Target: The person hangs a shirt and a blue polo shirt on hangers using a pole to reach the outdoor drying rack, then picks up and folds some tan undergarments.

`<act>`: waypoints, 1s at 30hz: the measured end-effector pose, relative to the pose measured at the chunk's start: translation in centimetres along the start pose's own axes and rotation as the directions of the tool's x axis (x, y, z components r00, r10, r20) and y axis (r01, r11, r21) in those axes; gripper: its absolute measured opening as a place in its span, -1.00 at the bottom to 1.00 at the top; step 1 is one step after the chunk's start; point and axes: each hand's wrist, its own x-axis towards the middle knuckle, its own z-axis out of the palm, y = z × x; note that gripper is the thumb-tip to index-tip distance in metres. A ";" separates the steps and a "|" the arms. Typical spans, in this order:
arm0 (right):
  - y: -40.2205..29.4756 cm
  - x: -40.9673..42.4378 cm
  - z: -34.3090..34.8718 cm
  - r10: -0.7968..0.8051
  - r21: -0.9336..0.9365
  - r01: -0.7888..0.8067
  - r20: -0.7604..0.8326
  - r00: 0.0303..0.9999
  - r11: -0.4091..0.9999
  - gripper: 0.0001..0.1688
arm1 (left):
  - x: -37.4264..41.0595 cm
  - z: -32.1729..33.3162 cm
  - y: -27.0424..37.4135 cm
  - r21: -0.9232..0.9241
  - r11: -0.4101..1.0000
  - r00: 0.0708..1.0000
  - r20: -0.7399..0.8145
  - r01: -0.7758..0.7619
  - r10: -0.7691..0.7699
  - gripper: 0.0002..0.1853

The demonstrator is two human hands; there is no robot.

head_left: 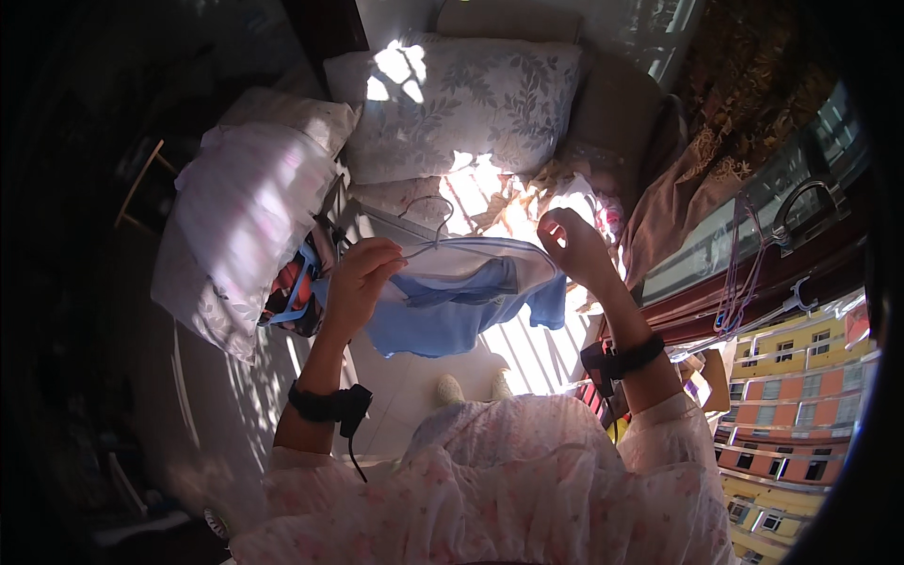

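A light blue garment with a white upper part [431, 328] hangs in front of me, and a short sleeve shows at its right. The hook of a thin hanger [443, 212] rises above its neckline. My left hand [364, 282] pinches the hanger's left arm at the garment's edge, thumb against fingers. Beside the garment's right upper edge is my right hand [579, 247], its fingers curled into a ring. Whether those fingertips hold any cloth is unclear. Each wrist wears a black strap with a small device.
A leaf-patterned pillow [480, 106] leans at the back, with rumpled clothes [522, 205] before it in bright sun. More pillows [247, 191] are stacked at left. A window handle [805, 205] holds several thin hangers [738, 275] at right. Window bars stand beyond.
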 end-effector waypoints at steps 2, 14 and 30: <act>-3.6 1.8 -1.9 -0.106 0.204 0.084 0.102 0.989 0.975 -0.74 | 1.3 -0.7 0.2 -0.012 1.000 1.000 0.022 -0.016 0.016 -0.90; -15.5 9.2 -3.5 -0.359 0.106 0.345 0.365 0.859 0.933 -0.45 | 8.2 -5.6 4.7 -0.321 0.885 0.917 0.325 0.337 -0.231 -0.68; -16.4 6.6 -5.4 -0.752 0.295 0.701 0.110 0.650 0.649 -0.69 | 12.1 0.1 6.5 -0.033 0.980 0.732 0.659 -0.198 0.171 -0.71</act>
